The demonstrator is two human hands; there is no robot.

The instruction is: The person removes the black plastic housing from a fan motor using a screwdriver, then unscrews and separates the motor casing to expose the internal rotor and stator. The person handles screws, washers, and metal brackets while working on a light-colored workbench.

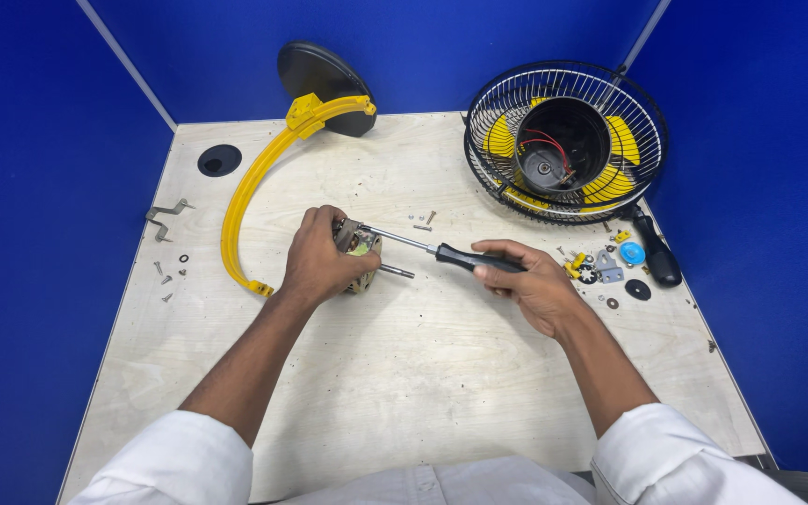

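No packages, labels, signs or screens are showing anywhere on the table. Nothing of that kind is appearing on the blue walls around it either.

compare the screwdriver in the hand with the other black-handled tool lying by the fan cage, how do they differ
The screwdriver is gripped by the right hand, lifted off the table; the other black-handled tool lies flat and untouched beside the fan cage. The screwdriver shows a long bare metal shaft reaching to the motor held by the left hand; the other tool shows no shaft, only a thick handle. The screwdriver's handle looks slimmer. Both handles are black.
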